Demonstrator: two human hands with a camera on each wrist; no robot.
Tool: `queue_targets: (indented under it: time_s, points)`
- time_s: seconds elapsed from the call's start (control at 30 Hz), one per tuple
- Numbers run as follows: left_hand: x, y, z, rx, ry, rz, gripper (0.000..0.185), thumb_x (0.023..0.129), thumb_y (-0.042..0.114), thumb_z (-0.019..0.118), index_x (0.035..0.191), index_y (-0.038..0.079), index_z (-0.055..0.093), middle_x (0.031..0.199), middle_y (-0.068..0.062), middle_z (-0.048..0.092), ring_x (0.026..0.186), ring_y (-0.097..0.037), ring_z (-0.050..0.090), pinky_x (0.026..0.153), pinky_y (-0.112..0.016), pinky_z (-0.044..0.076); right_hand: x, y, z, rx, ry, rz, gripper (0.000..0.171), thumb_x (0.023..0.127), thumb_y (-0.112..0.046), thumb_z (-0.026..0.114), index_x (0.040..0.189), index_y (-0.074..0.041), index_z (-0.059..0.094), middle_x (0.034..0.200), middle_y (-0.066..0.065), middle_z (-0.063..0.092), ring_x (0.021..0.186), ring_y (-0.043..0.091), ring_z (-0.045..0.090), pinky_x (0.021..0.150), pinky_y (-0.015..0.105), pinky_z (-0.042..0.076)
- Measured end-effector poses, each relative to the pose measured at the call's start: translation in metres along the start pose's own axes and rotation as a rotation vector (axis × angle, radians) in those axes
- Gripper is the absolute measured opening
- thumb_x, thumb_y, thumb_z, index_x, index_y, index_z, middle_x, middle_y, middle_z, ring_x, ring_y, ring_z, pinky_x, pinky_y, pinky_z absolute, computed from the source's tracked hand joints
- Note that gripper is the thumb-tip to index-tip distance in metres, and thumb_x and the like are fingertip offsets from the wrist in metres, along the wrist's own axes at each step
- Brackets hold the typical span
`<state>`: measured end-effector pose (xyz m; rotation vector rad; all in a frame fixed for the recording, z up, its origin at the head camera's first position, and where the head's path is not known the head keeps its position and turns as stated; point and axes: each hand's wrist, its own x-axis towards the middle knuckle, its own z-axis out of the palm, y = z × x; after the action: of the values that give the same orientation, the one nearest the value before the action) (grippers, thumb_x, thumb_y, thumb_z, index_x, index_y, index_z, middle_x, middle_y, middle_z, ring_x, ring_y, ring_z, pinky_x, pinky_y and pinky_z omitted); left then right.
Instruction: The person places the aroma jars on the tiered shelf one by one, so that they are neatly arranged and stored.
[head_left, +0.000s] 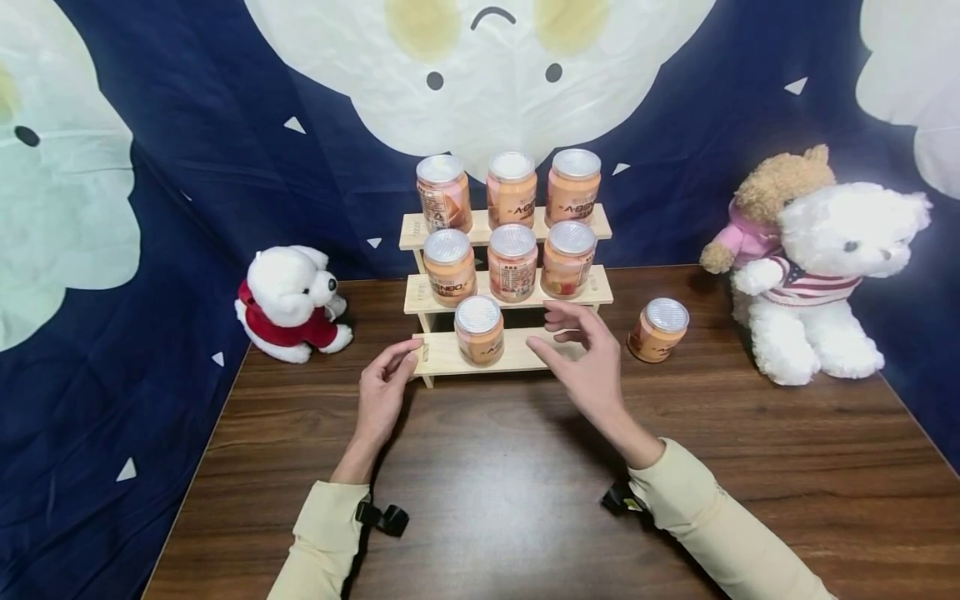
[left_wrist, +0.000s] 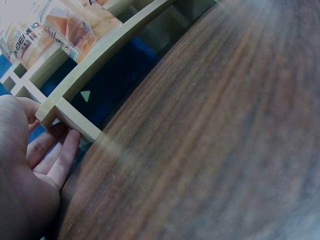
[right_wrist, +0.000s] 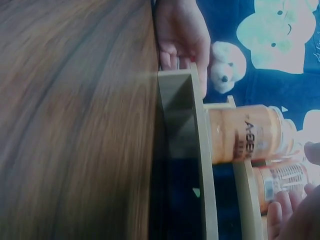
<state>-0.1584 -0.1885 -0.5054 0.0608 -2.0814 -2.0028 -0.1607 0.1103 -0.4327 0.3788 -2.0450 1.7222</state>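
Note:
A three-tier wooden display stand [head_left: 517, 354] bears orange-labelled jars with silver lids. My left hand [head_left: 384, 392] grips the left end of its lowest step; in the left wrist view, the fingers of this hand [left_wrist: 30, 165] reach around the step's end beside the leg. One jar [head_left: 480, 333] stands upright on that step, left of the middle. My right hand [head_left: 588, 358] hovers over the step's right part, fingers apart and gently bent, with nothing between them. Only part of this hand [right_wrist: 295, 215] shows in the right wrist view.
Three jars [head_left: 513, 192] stand on the top step and three jars [head_left: 513, 265] on the middle one. A single jar [head_left: 658, 330] stands on the wooden table [head_left: 480, 483], right of the stand. Plush toys sit at both sides: a white dog [head_left: 288, 304], a white bear [head_left: 817, 292] and a brown bear [head_left: 780, 192].

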Motion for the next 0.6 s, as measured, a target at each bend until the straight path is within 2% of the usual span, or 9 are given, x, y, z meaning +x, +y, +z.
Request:
queue_targets:
  time_s: [0.13, 0.27, 0.43, 0.5, 0.6]
  points:
    - [0.000, -0.001, -0.001, 0.002, -0.006, 0.001, 0.026, 0.110, 0.003, 0.067, 0.132, -0.004, 0.076, 0.131, -0.020, 0.077, 0.107, -0.002, 0.070, 0.090, -0.016, 0.056, 0.001, 0.003, -0.011, -0.001, 0.021, -0.048, 0.050, 0.084, 0.007, 0.092, 0.131, 0.003, 0.075, 0.113, 0.024, 0.075, 0.098, 0.023, 0.071, 0.087, 0.026, 0.059]
    - [0.000, -0.001, -0.001, 0.002, -0.014, 0.000, 0.026, 0.109, 0.002, 0.067, 0.133, -0.004, 0.076, 0.132, -0.021, 0.076, 0.107, -0.002, 0.071, 0.089, -0.017, 0.056, 0.002, 0.006, -0.023, 0.038, 0.051, -0.056, 0.048, 0.084, 0.013, 0.088, 0.130, 0.007, 0.074, 0.111, 0.024, 0.073, 0.098, 0.018, 0.070, 0.088, 0.025, 0.057]
    - [0.000, -0.001, -0.001, 0.001, -0.018, 0.002, 0.026, 0.110, 0.002, 0.067, 0.133, -0.005, 0.076, 0.134, -0.023, 0.075, 0.110, -0.001, 0.070, 0.091, -0.016, 0.056, 0.002, 0.008, -0.039, 0.064, 0.087, -0.041, 0.045, 0.086, 0.015, 0.085, 0.129, 0.009, 0.073, 0.110, 0.012, 0.072, 0.099, 0.020, 0.070, 0.088, 0.025, 0.055]
    - [0.000, -0.001, -0.001, 0.000, -0.017, 0.002, 0.026, 0.110, 0.002, 0.066, 0.134, -0.005, 0.076, 0.135, -0.023, 0.075, 0.111, -0.001, 0.070, 0.091, -0.016, 0.056, 0.002, 0.010, -0.046, 0.012, 0.104, -0.029, 0.044, 0.088, 0.010, 0.087, 0.129, 0.005, 0.075, 0.110, 0.008, 0.073, 0.096, 0.017, 0.069, 0.082, 0.023, 0.053]
    - [0.000, -0.001, -0.001, 0.004, -0.016, 0.002, 0.026, 0.110, 0.003, 0.066, 0.134, -0.004, 0.076, 0.135, -0.023, 0.075, 0.111, -0.001, 0.070, 0.091, -0.016, 0.056, 0.003, 0.012, -0.058, -0.080, 0.133, -0.026, 0.043, 0.088, 0.006, 0.089, 0.129, 0.001, 0.077, 0.112, 0.011, 0.075, 0.096, 0.012, 0.067, 0.079, 0.021, 0.050]
